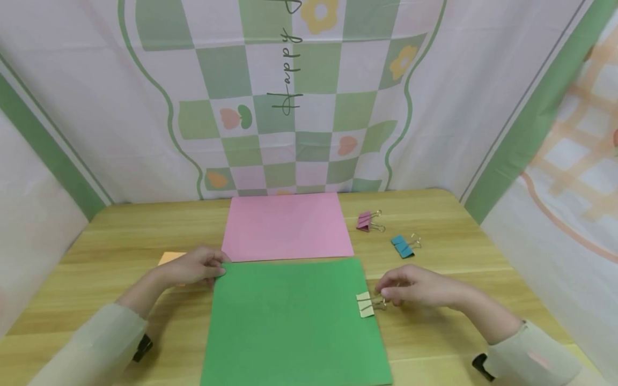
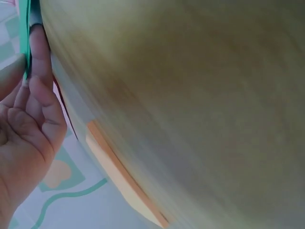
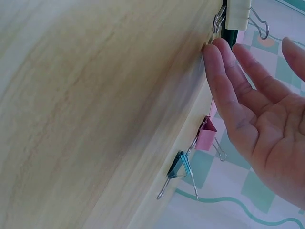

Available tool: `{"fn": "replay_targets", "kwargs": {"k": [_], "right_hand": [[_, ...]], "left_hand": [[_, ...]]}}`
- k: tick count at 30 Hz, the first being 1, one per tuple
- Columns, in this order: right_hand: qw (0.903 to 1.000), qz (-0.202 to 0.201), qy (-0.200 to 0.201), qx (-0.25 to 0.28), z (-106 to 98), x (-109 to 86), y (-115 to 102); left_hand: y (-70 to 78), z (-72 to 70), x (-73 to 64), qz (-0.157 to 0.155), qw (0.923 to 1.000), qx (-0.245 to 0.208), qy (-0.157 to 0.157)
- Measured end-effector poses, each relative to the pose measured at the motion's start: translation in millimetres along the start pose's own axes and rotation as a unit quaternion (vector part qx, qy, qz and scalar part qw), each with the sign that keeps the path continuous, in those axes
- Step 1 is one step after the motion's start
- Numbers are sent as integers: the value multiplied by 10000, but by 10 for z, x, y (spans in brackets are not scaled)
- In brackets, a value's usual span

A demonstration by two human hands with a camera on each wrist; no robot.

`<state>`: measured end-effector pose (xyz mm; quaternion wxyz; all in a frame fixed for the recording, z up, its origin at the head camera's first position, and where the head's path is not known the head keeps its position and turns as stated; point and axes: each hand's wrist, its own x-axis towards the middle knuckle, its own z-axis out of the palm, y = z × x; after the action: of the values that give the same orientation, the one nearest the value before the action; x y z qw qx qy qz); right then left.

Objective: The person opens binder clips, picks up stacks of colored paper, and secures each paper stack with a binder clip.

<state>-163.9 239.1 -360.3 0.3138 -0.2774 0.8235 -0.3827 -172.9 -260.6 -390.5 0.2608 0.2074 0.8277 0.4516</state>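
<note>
A large sheet of green paper (image 1: 289, 321) lies at the front middle of the table. My left hand (image 1: 198, 265) pinches its upper left corner, thumb on top and fingers beneath; the left wrist view shows the green edge (image 2: 25, 38) between them. A cream binder clip (image 1: 365, 305) sits on the paper's right edge, its wire handles pointing right. Beside those handles is my right hand (image 1: 417, 287), fingers relaxed. In the right wrist view, its fingertips lie just below the clip (image 3: 238, 14), thumb spread away, with nothing gripped.
Behind the green paper lies a pink sheet (image 1: 287, 228). A pink binder clip (image 1: 365, 221) and a blue binder clip (image 1: 402, 246) lie at the back right of the table. An orange pad (image 1: 170, 258) is partly hidden behind my left hand. A patterned curtain (image 1: 318, 69) hangs behind the table.
</note>
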Motion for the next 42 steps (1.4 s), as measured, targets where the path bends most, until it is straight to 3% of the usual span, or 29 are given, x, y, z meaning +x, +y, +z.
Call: {"fn": "replay_targets", "kwargs": {"k": [7,13,18,29,37,42], "right_hand": [[9999,2,83,-64,-18,-15,5],[9997,-153,183,-75,-60,-31,4],[9992,-243,293,-77,-106,-46,-10],[9963,10,813,-271,-222,-22,-95],[9945,-99,1018,-233,-326,14,-105],[9913,108,1280,-287,-404,36,-125]], "left_hand": [[47,0,3,171,9990,412,47],[84,-11,-9,56,9965,814,190],[145,-48,-35,46,9901,1336,420],[171,-70,-3,325,9648,2377,1079],[150,-17,67,690,9466,2915,1194],[111,30,79,466,9355,3306,1158]]}}
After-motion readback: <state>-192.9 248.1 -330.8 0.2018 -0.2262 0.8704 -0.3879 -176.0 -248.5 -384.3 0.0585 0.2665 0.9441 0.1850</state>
